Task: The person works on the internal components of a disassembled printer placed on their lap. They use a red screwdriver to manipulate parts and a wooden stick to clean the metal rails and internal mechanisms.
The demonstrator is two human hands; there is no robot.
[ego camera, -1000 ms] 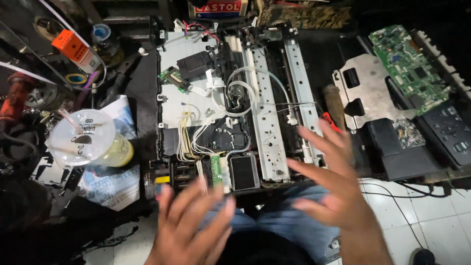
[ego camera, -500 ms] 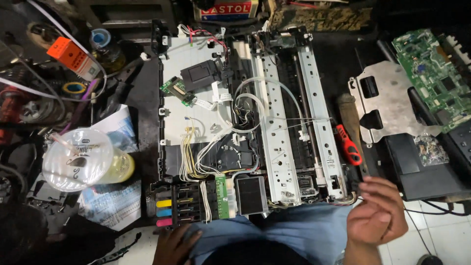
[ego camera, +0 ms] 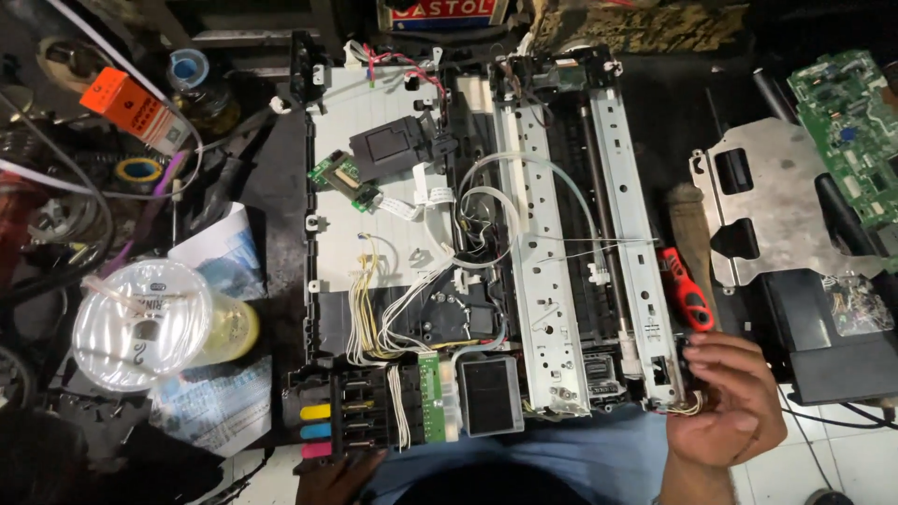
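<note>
A stripped-down inkjet printer [ego camera: 486, 252] lies open on the cluttered desk [ego camera: 271, 196]. The right hand [ego camera: 725, 411] curls its fingers around the chassis's near right corner, beside a red-handled screwdriver [ego camera: 686, 288]. The left hand [ego camera: 337, 465] only peeks out beneath the ink tanks [ego camera: 327, 423], its grip impossible to tell.

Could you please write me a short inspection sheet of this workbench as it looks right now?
Surface: dark bench, crowded; white tiled floor at the near right.
Job's things: opened printer chassis with two metal rails; ink tank block with yellow, blue and pink windows at its near left corner.
Clutter: red-handled screwdriver, clear plastic lid, orange box, metal plate, green circuit board.
Hands: right hand touches the chassis's near right corner, fingers curled; left hand only just visible under the ink tank block.
Cables: white and yellow wire bundle, clear tubing looping over a rail.
Surroundings: person's blue trousers below.
</note>
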